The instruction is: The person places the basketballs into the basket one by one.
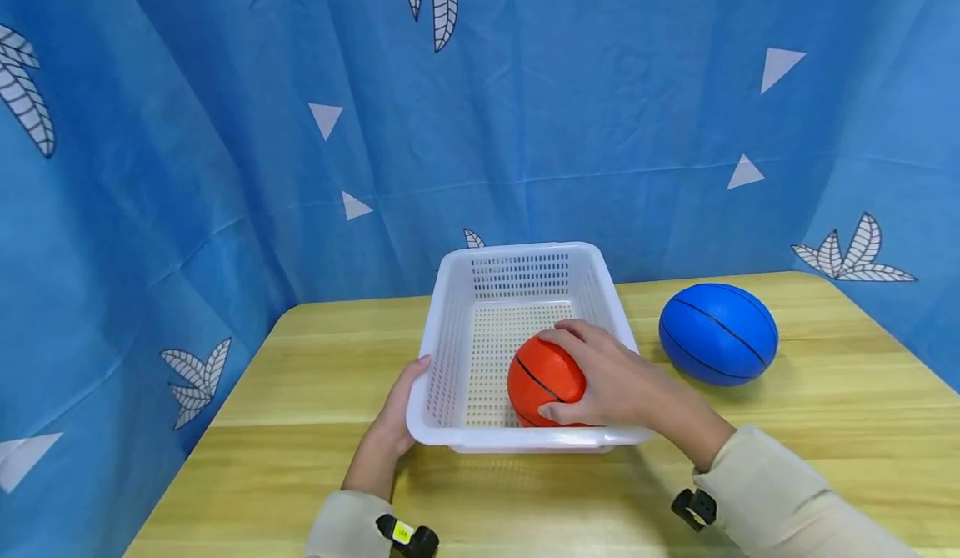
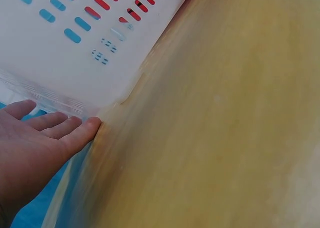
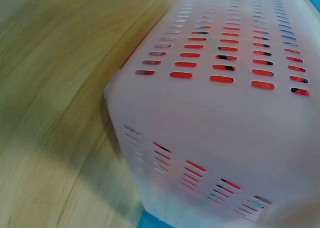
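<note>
My right hand (image 1: 611, 374) grips a small red basketball (image 1: 543, 379) with black lines, its fingers over the top and the thumb on the near side. The ball is inside a white plastic basket (image 1: 442, 349) at the near right corner. Through the slots in the right wrist view, parts of the red ball (image 3: 221, 79) show. My left hand (image 1: 399, 404) touches the basket's left side at the rim; in the left wrist view its extended fingers (image 2: 75, 135) lie against the basket's edge. The right hand is hidden behind the basket wall in the right wrist view.
A blue ball (image 1: 718, 334) with black lines lies on the wooden table (image 1: 840, 424), right of the basket. A blue patterned curtain (image 1: 570, 124) hangs behind and beside the table.
</note>
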`<action>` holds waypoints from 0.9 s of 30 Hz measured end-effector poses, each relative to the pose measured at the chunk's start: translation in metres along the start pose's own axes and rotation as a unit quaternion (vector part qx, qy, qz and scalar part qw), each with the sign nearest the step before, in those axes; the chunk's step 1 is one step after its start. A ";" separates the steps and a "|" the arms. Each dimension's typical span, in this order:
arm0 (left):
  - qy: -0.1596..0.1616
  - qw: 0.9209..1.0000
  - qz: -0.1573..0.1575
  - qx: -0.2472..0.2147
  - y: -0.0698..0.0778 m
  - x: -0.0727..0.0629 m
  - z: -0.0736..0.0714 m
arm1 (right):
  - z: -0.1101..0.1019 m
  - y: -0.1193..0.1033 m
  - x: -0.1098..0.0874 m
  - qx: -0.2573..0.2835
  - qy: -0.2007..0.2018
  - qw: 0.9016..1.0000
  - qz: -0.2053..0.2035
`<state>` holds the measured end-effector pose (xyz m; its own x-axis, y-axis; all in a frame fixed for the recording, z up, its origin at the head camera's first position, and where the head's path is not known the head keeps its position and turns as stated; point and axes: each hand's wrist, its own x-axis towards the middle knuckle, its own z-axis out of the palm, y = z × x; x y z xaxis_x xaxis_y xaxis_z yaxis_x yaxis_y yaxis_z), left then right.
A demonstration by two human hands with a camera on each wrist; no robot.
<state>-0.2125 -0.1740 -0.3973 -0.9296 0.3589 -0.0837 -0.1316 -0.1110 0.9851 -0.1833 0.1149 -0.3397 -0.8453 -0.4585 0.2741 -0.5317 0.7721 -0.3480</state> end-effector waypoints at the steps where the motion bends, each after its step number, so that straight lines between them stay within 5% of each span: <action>1: 0.003 1.000 0.000 -0.002 0.000 0.000 0.000 | 0.000 0.000 0.000 0.002 -0.006 1.000 0.001; 15: -0.007 1.000 0.000 -0.008 0.000 0.000 0.001 | -0.004 0.005 0.001 0.013 -0.032 0.999 0.021; 21: -0.003 1.000 -0.004 -0.004 0.000 0.001 0.001 | -0.013 0.008 0.001 0.024 0.009 0.999 0.036; 27: 0.000 1.000 -0.007 0.004 -0.001 0.001 0.000 | -0.032 0.028 -0.003 0.041 0.091 0.990 0.103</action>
<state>-0.2131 -0.1739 -0.3979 -0.9275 0.3608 -0.0977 -0.1418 -0.0977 0.9851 -0.1939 0.1519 -0.3212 -0.9171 -0.2017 0.3440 -0.3572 0.7989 -0.4840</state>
